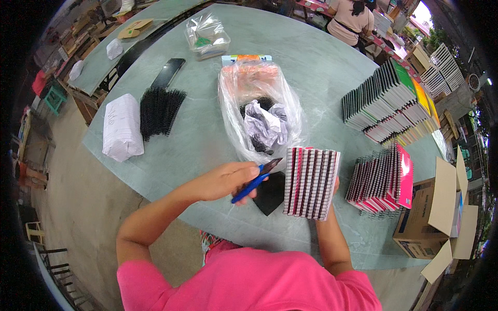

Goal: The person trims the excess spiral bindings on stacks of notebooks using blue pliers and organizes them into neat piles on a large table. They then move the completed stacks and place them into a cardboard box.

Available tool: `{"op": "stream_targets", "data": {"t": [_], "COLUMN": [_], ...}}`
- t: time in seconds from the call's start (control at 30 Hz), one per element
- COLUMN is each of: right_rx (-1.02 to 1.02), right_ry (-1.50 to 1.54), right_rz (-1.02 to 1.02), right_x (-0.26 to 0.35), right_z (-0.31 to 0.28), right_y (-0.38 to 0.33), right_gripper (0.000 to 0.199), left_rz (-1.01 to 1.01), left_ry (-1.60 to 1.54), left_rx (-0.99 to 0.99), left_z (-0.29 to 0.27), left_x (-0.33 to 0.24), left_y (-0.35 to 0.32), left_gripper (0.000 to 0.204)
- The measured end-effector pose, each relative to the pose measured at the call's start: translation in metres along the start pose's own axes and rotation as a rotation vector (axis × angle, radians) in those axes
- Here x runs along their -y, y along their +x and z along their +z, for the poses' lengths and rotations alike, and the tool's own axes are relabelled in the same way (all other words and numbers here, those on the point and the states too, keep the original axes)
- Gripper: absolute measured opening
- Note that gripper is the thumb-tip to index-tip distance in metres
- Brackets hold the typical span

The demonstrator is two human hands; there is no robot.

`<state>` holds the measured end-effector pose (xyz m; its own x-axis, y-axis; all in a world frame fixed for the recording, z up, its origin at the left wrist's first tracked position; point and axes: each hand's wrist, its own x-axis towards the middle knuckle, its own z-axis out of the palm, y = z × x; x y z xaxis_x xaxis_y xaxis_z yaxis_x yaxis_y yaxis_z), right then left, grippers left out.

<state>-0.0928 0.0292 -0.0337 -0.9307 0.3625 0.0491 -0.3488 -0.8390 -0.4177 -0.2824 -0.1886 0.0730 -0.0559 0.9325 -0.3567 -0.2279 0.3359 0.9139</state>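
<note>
My left hand [232, 181] is closed around blue-handled pliers [250, 187], their dark jaws pointing up and right towards a bundle of spiral notebooks [311, 184]. That bundle stands with its dark wire spines facing me, several notebooks side by side, one with a pink edge. Around it from behind and the right grips my right hand [336, 184], mostly hidden by the notebooks. A dark flat piece [270, 194] lies on the table between pliers and bundle. Just beyond is a clear plastic bag [233, 119] with crumpled paper [267, 123] and black coils inside.
Pink-covered spiral notebooks [378, 179] are stacked at right, with a taller stack of green and yellow ones [389, 101] behind. An open carton [423, 217] stands at the right edge. Black coils [160, 111], a wrapped white bundle [123, 127] and a phone [168, 72] lie left.
</note>
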Motion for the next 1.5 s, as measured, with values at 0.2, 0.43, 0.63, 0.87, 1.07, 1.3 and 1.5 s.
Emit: {"op": "stream_targets", "data": {"t": [0.2, 0.43, 0.63, 0.87, 1.07, 1.3, 1.5], "right_rx": [0.03, 0.018, -0.188, -0.165, -0.103, -0.083, -0.191], "right_ry": [0.013, -0.061, -0.153, -0.126, -0.072, -0.11, -0.234], "right_rz": [0.052, 0.089, 0.12, 0.141, 0.139, 0.111, 0.119], "right_x": [0.0, 0.006, 0.009, 0.007, 0.006, 0.006, 0.014], "right_z": [0.001, 0.007, 0.013, 0.011, 0.01, 0.014, 0.022], "right_y": [-0.008, -0.019, -0.022, -0.023, -0.021, -0.02, -0.018], "right_gripper": [0.069, 0.07, 0.071, 0.07, 0.07, 0.069, 0.069], "left_rz": [-0.098, 0.174, -0.114, -0.225, -0.237, 0.114, 0.151], "left_ry": [-0.207, 0.828, 0.463, -0.055, -0.279, 0.781, 0.952], "left_rx": [0.09, -0.266, -0.122, 0.117, 0.226, -0.254, -0.286], "left_z": [0.001, 0.02, 0.002, 0.003, 0.004, 0.021, 0.006], "left_x": [-0.002, -0.012, -0.032, -0.022, -0.021, -0.016, -0.018], "left_y": [0.016, 0.011, 0.007, 0.015, 0.015, 0.016, 0.019], "left_gripper": [0.055, 0.05, 0.044, 0.049, 0.051, 0.04, 0.041]}}
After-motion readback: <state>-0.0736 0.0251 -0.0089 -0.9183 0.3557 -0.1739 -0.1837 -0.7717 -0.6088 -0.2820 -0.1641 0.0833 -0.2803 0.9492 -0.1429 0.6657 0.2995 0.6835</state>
